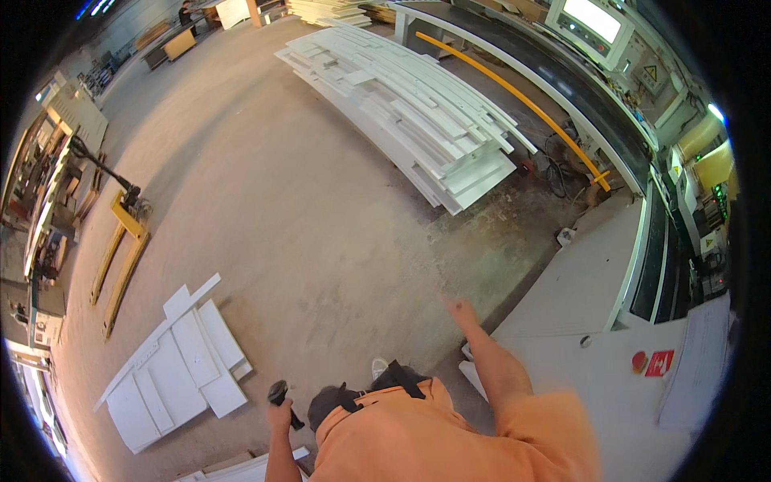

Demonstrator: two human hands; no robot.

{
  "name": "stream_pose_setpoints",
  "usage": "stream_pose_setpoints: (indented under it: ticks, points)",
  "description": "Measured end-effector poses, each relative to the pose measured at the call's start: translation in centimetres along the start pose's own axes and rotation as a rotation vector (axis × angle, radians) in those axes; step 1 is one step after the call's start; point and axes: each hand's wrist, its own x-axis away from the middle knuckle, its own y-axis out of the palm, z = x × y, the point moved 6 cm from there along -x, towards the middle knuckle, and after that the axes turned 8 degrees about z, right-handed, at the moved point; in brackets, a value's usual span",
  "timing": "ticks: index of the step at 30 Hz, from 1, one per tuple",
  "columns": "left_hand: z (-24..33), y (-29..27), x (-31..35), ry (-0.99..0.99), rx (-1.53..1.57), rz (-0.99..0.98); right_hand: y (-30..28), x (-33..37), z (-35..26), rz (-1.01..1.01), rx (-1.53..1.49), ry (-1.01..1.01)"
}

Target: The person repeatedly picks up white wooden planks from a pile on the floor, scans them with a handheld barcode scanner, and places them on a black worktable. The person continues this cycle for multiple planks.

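Note:
My left hand (279,413) is closed round a black handheld device (277,392), which has a rounded head and a short grip sticking out below. It looks like a handheld scanner, though its details are too small to be sure. White flat panels (181,361), stacked unevenly, lie low to the left of that hand. My right hand (461,310) reaches forward over the floor beside the machine's grey housing. Motion smears its fingers, and nothing clearly shows in it.
A long pile of white boards (401,104) lies ahead. Along the right runs a machine with a dark conveyor (522,48), a yellow bar (514,96) and a grey housing (562,281). A yellow pallet jack (128,233) stands left. Far off, a person (186,14) is near a table.

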Motion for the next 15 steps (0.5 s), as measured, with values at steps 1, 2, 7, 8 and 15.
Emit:
stream_pose_setpoints:
  ticks: [1,2,7,8,15]
  points:
    - [4.1,1.2,-1.1,0.023,-0.038,-0.068,-0.2,0.2,3.1,0.038,0.122,-0.068]
    - [7.9,2.5,-2.4,0.015,-0.114,-0.128,-0.3,0.2,6.0,-0.019,0.054,-0.146]
    - [21.4,9.1,-10.5,0.122,-0.225,-0.214,3.7,3.8,17.5,-0.368,0.463,0.068]
    - [22.2,10.5,-12.2,0.076,-0.26,-0.256,3.9,4.8,19.0,-0.312,0.41,0.343]
    - [34.7,23.7,-26.3,0.046,-0.384,-0.464,5.4,-6.3,5.8,-0.316,0.212,0.076]
